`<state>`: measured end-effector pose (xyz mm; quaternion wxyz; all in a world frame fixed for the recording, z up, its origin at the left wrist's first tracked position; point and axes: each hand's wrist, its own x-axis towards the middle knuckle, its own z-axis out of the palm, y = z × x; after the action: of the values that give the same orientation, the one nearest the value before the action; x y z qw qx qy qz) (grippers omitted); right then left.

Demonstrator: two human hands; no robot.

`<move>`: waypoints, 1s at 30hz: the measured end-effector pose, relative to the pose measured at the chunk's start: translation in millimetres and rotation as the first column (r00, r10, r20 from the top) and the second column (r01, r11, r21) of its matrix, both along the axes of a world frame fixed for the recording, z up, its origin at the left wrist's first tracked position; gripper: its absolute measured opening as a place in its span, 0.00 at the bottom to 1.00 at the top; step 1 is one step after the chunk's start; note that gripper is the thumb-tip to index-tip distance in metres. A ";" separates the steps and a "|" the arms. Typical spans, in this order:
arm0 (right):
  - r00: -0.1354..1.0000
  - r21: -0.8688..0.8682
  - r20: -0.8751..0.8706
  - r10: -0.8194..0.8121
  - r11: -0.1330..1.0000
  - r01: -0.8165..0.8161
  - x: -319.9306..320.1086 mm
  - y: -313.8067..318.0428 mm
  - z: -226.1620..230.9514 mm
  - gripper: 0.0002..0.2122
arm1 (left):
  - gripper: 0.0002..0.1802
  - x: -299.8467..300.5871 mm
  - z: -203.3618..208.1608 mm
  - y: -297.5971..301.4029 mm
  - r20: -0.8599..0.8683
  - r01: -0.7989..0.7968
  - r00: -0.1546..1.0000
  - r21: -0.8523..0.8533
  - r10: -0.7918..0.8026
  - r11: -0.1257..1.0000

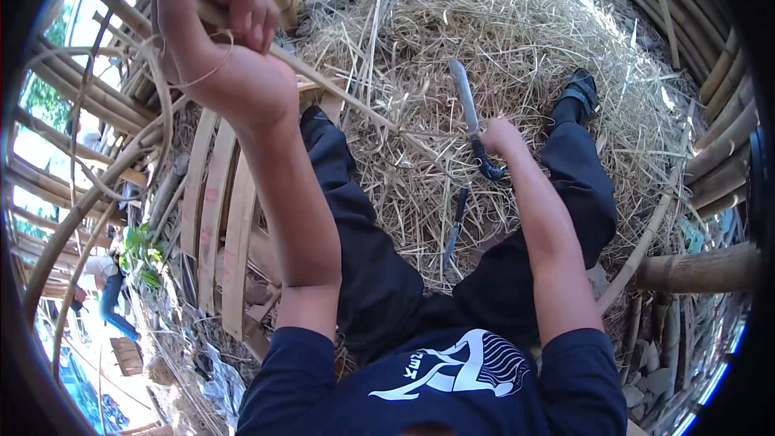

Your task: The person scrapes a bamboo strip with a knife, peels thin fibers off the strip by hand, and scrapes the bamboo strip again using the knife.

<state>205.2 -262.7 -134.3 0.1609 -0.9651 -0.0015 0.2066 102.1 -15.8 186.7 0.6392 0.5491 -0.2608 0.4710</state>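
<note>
High at the upper left, my left hand (234, 56) is raised, its fingers curled round a long bamboo strip (339, 93). The strip slants down to the right, toward the straw between my legs. A thin loop of fibre hangs about the left wrist. My right hand (502, 137) is closed at the joint of blade and handle of a large knife (466, 97). Its broad blade points away from me, and the curved black handle shows below the hand. A smaller knife with a dark handle (455, 230) lies on the straw nearer to me.
Thin shavings (500, 16) cover the ground ahead and around my feet. Flat wooden slats (211, 226) stand beside my left leg. Bamboo poles (702, 270) border the right, and a bamboo frame (69, 105) rises at left. Beyond it is another person (109, 282).
</note>
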 end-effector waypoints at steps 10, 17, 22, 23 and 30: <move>0.980 -0.245 0.152 -0.131 0.955 0.166 -75.6 14.2 -105.2 0.28 | 0.25 -14.4 0.5 20.7 -0.006 -0.164 0.986 -0.012 0.164 0.986; 0.970 -0.110 0.065 -0.233 0.965 0.239 -60.2 22.8 -106.9 0.24 | 0.22 -11.7 -15.9 16.4 0.062 -0.054 0.996 -0.079 0.059 0.995; 0.981 -0.189 0.140 -0.136 0.969 0.161 -57.0 8.3 -115.1 0.28 | 0.22 -4.7 -21.0 9.2 -0.015 0.078 0.997 -0.175 -0.081 0.982; 0.981 -0.189 0.138 -0.134 0.969 0.159 -59.3 8.9 -114.3 0.28 | 0.22 -6.5 -21.1 6.3 -0.054 0.095 0.993 -0.211 -0.109 0.973; 0.993 -0.194 0.114 -0.031 0.980 0.053 -54.5 6.1 -99.7 0.27 | 0.24 -5.4 -19.7 5.0 -0.029 0.093 0.994 -0.206 -0.101 0.974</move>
<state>150.7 -256.6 -234.0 0.0686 -0.9861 0.0305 0.1484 96.7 -10.9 167.0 0.7195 0.4763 -0.2250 0.4527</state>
